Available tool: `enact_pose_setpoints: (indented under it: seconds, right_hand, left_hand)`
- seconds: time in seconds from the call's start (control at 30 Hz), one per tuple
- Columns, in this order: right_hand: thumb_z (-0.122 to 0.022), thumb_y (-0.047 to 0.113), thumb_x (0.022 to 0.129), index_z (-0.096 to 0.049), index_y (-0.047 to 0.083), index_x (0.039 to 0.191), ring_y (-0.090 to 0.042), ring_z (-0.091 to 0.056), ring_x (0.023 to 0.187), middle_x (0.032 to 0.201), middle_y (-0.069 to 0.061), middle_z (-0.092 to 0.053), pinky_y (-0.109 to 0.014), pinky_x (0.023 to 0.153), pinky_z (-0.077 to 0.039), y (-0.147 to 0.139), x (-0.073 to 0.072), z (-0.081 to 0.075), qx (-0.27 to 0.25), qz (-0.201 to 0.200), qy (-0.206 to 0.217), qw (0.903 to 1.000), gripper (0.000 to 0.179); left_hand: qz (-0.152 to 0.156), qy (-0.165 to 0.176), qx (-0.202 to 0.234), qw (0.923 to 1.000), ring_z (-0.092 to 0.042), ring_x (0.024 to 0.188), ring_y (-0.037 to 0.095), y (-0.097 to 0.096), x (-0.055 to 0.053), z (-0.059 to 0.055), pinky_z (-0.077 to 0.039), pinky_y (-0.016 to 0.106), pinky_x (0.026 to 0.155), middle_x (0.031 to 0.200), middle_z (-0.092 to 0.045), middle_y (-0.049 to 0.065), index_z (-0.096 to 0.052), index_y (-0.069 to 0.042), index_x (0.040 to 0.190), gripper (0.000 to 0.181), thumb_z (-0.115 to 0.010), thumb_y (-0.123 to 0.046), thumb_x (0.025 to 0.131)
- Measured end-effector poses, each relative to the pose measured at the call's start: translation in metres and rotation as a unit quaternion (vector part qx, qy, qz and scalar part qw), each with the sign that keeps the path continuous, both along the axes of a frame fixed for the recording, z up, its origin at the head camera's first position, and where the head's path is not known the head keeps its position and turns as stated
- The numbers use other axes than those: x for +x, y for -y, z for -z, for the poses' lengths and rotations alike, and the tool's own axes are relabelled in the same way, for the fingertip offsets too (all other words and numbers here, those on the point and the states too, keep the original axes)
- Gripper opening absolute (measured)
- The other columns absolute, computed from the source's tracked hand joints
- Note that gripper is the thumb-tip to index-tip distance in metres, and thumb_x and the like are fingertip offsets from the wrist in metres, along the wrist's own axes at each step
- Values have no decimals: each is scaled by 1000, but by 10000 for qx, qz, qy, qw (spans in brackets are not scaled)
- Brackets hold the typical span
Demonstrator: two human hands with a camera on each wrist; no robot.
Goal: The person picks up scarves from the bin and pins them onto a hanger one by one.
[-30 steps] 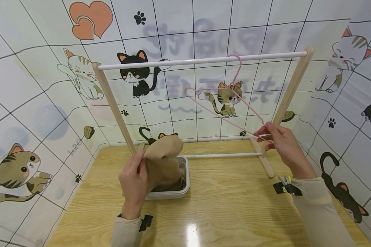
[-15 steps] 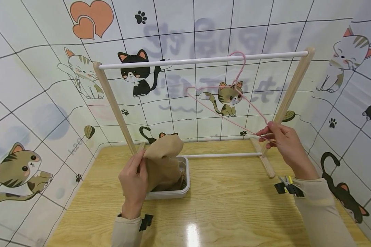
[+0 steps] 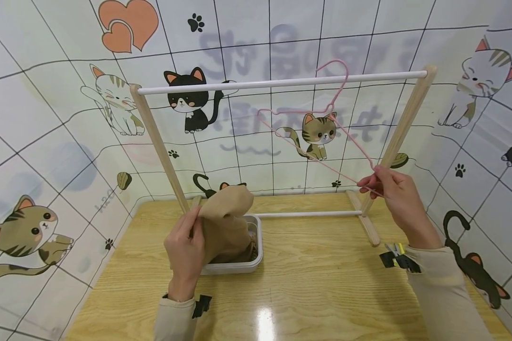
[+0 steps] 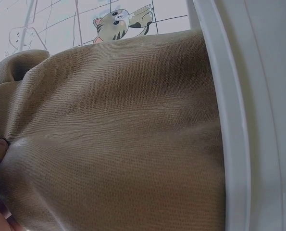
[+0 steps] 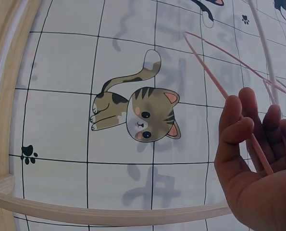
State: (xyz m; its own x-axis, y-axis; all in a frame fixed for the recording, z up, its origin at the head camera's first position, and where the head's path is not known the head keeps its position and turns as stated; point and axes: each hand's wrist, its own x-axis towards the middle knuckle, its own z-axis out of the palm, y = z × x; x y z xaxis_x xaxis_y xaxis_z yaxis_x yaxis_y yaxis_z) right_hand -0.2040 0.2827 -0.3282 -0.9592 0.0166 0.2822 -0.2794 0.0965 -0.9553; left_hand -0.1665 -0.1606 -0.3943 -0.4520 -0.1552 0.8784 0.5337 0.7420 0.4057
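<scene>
My left hand (image 3: 184,244) pinches the upper edge of a brown cloth (image 3: 226,239), raised partly out of a white plastic container (image 3: 232,270). Fine ribbing on the cloth (image 4: 123,125) fills much of the left wrist view. On the right side, my right hand (image 3: 394,201) grips one corner of a pink hanger (image 3: 303,112), fingers curled round its thin frame. The hanger's hook rises above the rack's white top rod (image 3: 239,85), its tip over the rod, and its body slants down to that hand. In the right wrist view, fingers wrap the hanger (image 5: 212,76).
Wooden posts (image 3: 162,147) carry the rack's top rod, and a lower white rod (image 3: 307,214) runs near the wood-grain table (image 3: 307,284). A cat-print tiled backdrop (image 3: 247,52) encloses the back and sides. Something small and patterned lies under the cloth in the container, mostly hidden.
My right hand has shifted slightly right and raised the hanger; its hook, which sat on the rod, now stands higher above it. The left hand and cloth stay nearly still.
</scene>
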Motion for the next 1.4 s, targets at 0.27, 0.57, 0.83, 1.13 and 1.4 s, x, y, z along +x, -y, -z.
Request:
enact_pose_setpoints:
  seconds: [0.27, 0.57, 0.83, 1.13, 1.4]
  right_hand:
    - [-48, 38, 108, -58, -6, 90, -11, -71, 79, 90, 0, -75, -20, 61, -53, 5, 6, 2, 61, -31, 44, 10000, 48]
    - [-47, 41, 108, -57, -7, 92, -13, -71, 79, 91, -1, -75, -21, 60, -53, 10, 11, 11, 73, 12, 152, 9999, 51]
    - [-46, 43, 108, -56, -9, 93, -14, -71, 79, 92, 0, -75, -23, 62, -55, 12, 15, 8, 251, 210, 110, 9994, 55]
    - [-46, 40, 108, -56, -10, 91, -14, -71, 78, 91, -2, -75, -23, 60, -56, 15, 20, -1, 57, 102, -115, 9999, 54]
    - [-47, 43, 107, -54, -12, 90, -17, -71, 77, 91, -4, -75, -24, 59, -54, 20, 22, 4, 51, 15, -34, 10000, 58]
  left_hand:
    - [-22, -32, 2, 10000, -74, 80, 28, 1, 0, -1, -57, 45, 65, 96, -76, 14, -77, -5, 110, 21, -68, 5, 94]
    - [-30, -75, 8, 10000, -73, 79, 27, 2, 0, 0, -56, 45, 63, 95, -76, 14, -77, -5, 110, 21, -68, 5, 93]
    - [-25, -111, -16, 9999, -73, 79, 28, 2, 0, 0, -57, 45, 64, 95, -76, 15, -77, -3, 109, 21, -69, 6, 93]
    - [-3, -136, -52, 9999, -73, 78, 27, 3, 0, 0, -56, 43, 63, 94, -76, 14, -77, -4, 110, 22, -68, 7, 93]
    - [2, -95, -10, 10000, -73, 78, 26, 4, 0, 0, -55, 43, 62, 95, -76, 13, -77, -5, 110, 23, -68, 7, 92]
